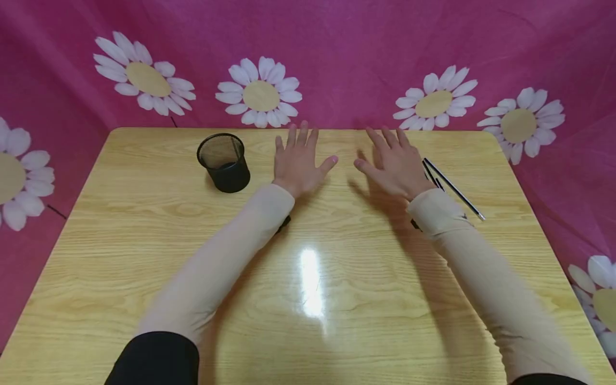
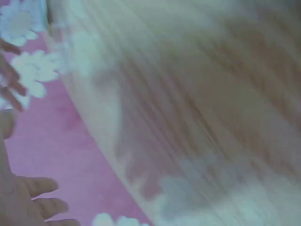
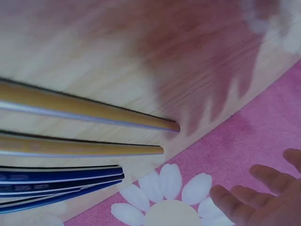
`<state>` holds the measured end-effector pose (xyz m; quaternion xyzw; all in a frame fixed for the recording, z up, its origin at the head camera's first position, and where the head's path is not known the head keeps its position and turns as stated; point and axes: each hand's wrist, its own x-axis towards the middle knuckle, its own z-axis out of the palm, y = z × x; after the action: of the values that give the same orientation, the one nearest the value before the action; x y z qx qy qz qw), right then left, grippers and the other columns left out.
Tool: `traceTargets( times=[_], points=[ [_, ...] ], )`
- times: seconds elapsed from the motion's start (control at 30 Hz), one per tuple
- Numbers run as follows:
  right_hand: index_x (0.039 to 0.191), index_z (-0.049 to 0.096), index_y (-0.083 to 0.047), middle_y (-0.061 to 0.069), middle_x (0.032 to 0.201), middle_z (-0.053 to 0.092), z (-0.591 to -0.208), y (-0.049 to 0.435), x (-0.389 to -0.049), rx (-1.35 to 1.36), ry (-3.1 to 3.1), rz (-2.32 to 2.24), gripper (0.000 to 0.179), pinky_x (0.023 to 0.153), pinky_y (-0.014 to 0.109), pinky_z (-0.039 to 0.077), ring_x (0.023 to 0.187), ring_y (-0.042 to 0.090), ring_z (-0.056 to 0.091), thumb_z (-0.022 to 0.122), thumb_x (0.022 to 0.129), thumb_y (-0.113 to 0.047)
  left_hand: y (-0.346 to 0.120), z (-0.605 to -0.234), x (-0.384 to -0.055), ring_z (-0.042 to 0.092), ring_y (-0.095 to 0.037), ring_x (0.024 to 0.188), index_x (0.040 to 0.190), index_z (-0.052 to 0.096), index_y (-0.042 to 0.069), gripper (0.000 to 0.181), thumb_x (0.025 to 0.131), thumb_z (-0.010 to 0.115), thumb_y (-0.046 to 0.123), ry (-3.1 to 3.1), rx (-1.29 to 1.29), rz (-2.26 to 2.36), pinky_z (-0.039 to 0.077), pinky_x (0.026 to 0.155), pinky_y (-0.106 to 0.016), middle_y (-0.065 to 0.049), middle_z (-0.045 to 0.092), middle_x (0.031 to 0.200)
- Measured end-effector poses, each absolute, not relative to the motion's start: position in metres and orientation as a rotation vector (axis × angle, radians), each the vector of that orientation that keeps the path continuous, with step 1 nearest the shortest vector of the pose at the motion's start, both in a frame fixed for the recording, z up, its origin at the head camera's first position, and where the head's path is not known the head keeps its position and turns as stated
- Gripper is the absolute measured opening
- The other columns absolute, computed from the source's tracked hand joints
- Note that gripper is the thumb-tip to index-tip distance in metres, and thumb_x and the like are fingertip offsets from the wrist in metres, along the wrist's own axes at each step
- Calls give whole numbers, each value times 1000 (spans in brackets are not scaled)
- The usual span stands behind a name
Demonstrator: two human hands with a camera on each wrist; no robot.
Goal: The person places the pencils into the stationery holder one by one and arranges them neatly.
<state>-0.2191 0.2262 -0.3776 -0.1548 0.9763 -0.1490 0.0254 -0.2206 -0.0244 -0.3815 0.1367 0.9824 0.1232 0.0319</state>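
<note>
Black sleeve ends (image 1: 154, 361) at frame bottom, left hand (image 1: 299, 163) and right hand (image 1: 395, 163) above the table (image 1: 120, 256), upper centre, each grip spread-fingered, black mesh cup (image 1: 231, 176) upper left, pencils (image 1: 454, 189) right of centre.

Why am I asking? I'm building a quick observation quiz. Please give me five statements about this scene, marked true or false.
1. The black mesh cup stands upright on the table. True.
2. The left grip holds the cup. False: it holds nothing, and the cup is to its left.
3. The pencils are in the cup. False: they lie on the table beside the right grip.
4. In the right wrist view, the pencils show yellow and blue. True.
5. The pink backdrop is plain. False: it bears white flowers.
</note>
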Motion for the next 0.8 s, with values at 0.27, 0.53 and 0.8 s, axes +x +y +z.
traceTargets(
  times=[0.27, 0.53, 0.8],
  points=[
    [173, 32, -15, 26, 174, 29, -375, 245, -179, -554, 3023, -509, 87, 119, 78, 21, 162, 52, 12, 49, 107, -69, -37, -366, -175, 21, -38, 163, 164, 47, 6, 71, 112, 53, 55, 2989, 570, 646, 13, 130, -59, -17, 29, 176],
    [167, 42, -8, 30, 167, 38, -380, 267, -146, -653, 3015, -518, 80, 128, 64, 14, 159, 55, 19, 59, 107, -57, -65, -364, -130, 28, -38, 161, 158, 55, 5, 63, 112, 57, 48, 2937, 593, 919, 17, 131, -50, -17, 38, 172],
    [165, 44, -7, 29, 163, 45, -393, 286, -120, -684, 3009, -544, 77, 122, 74, 20, 156, 55, 25, 64, 107, -53, -102, -362, -96, 39, -35, 155, 152, 62, 4, 57, 109, 66, 40, 2965, 578, 1194, 30, 124, -59, -15, 48, 166]
  ],
)
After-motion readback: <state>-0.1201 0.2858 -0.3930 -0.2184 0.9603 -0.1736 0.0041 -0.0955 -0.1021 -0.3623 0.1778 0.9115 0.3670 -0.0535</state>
